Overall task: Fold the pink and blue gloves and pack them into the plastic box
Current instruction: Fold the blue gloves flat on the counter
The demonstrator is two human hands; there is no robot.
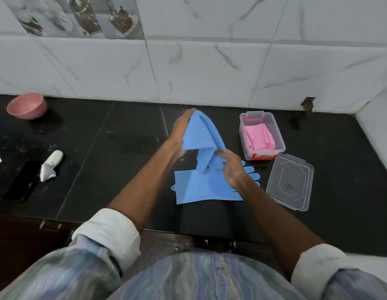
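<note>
A flat blue glove (199, 189) of smooth rubbery sheet lies on the dark stone counter (101, 169), under the right hand (233, 169). That hand pinches the lower end of a second blue glove (201, 135), folded into a peak; the left hand (179, 128) clamps its top. Right of both grips, a clear lid (290, 182), then the box (264, 156) holding folded pink gloves (258, 137).

Bare counter (127, 148) lies open at nine o'clock of the hands; box (272, 155) and lid (290, 182) crowd three o'clock.
</note>
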